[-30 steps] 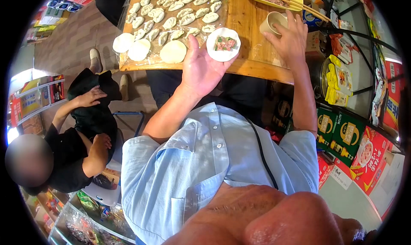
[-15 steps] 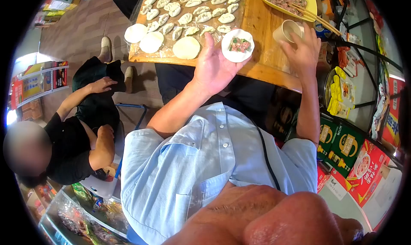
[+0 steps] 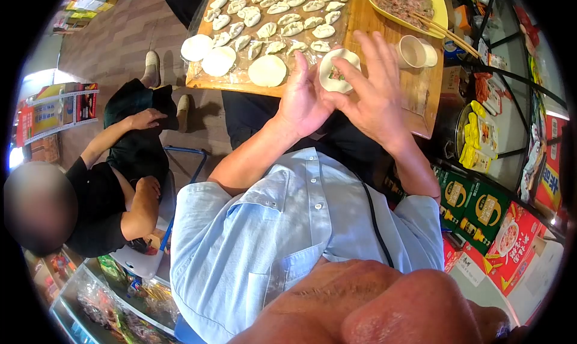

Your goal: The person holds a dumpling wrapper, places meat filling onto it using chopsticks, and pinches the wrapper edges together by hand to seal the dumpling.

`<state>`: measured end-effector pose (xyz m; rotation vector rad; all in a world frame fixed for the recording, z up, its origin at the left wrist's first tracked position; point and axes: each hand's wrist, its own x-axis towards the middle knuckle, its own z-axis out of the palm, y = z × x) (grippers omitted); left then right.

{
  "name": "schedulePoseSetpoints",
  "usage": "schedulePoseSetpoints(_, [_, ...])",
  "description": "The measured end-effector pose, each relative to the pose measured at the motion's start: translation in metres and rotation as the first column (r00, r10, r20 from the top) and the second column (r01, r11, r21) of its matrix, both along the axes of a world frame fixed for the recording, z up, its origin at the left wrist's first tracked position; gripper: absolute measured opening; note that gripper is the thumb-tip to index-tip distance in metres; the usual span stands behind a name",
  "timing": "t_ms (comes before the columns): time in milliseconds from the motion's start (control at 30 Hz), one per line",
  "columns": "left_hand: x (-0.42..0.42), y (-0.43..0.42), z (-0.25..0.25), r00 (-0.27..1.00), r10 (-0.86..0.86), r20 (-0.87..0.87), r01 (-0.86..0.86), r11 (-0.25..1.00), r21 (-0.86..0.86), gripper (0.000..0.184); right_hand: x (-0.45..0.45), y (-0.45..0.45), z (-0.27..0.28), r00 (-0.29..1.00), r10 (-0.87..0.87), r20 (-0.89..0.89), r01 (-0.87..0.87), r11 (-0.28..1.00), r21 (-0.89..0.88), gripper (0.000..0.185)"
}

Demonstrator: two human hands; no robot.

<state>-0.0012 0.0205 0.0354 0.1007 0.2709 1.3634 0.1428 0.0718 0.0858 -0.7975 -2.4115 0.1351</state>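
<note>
A round white wrapper (image 3: 327, 73) with meat filling lies on the fingers of my left hand (image 3: 302, 101), whose thumb points up. Over its right side reaches my right hand (image 3: 374, 97), with fingers spread and a fingertip near the wrapper's rim, partly covering the filling. Three bare wrappers, one of them a flat round (image 3: 267, 71), lie at the table's near left. Several folded dumplings (image 3: 291, 29) stand in rows on plastic film. Right of my right hand is a pale cup (image 3: 412, 52).
A yellow dish (image 3: 436, 1) of meat filling with chopsticks (image 3: 448, 33) across its rim stands at the table's far right. A seated person in black (image 3: 108, 190) is at the left. Shelves, a pot and boxes (image 3: 481, 208) line the right side.
My right hand has left the cup and come over to the wrapper on my left hand. The whole view has shifted, so the table's things appear further right.
</note>
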Motion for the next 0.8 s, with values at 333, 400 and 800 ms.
schedulePoseSetpoints(333, [-0.002,-0.001,0.001,0.999,0.037,-0.028,-0.037,0.999,-0.005,0.082,-0.013,0.002,-0.014,0.999,0.002,0.047,-0.003,1.000,0.014,0.050])
schedulePoseSetpoints(400, [-0.003,-0.002,0.001,0.999,0.025,-0.020,-0.025,1.000,0.004,0.081,-0.014,0.001,-0.013,0.999,0.003,0.054,-0.003,1.000,0.005,0.050])
schedulePoseSetpoints(800, [-0.006,0.000,-0.008,0.998,0.056,-0.005,-0.056,0.998,0.001,0.078,-0.017,-0.009,-0.011,0.995,0.046,0.084,-0.044,0.999,-0.025,0.045])
